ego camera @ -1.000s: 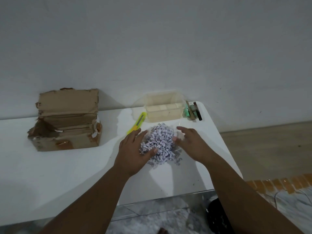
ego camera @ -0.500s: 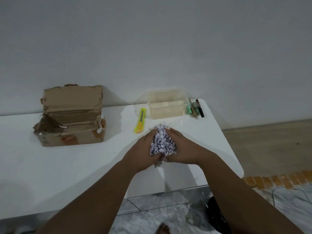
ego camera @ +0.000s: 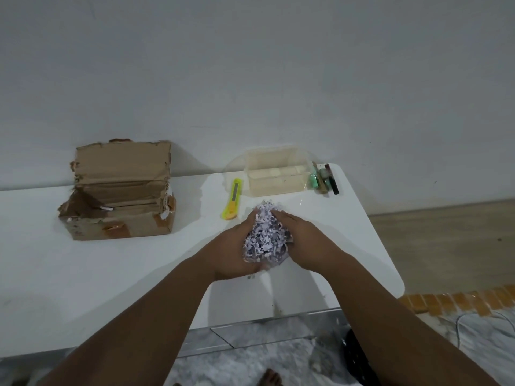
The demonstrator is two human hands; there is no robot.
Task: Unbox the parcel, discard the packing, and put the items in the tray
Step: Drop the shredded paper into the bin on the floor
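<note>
The shredded paper packing [ego camera: 264, 236] sits bunched in a loose wad directly between my two hands, at the near right part of the white bench [ego camera: 83, 274]. I have my left hand [ego camera: 237, 252] cupped under and against its left side and my right hand [ego camera: 303, 240] pressed against its right side, so each grip is clenched on the same clump, fingers curled in. The wad stands taller than wide, its top tuft poking out beyond my fingertips toward the wall. Neither hand is nearer; it is centred between them.

Just beyond it lies the yellow utility knife [ego camera: 232, 200], long axis running away from me, and further back the clear plastic tray [ego camera: 276, 174] against the wall. The small items [ego camera: 323, 181] lie beside the tray's right wall, on the bench, not in it. The opened cardboard parcel [ego camera: 119, 193] stands well apart to the left.

I judge the packing must go off the bench next; I see no bin, so I cannot say which way. Loose strands may shed.
</note>
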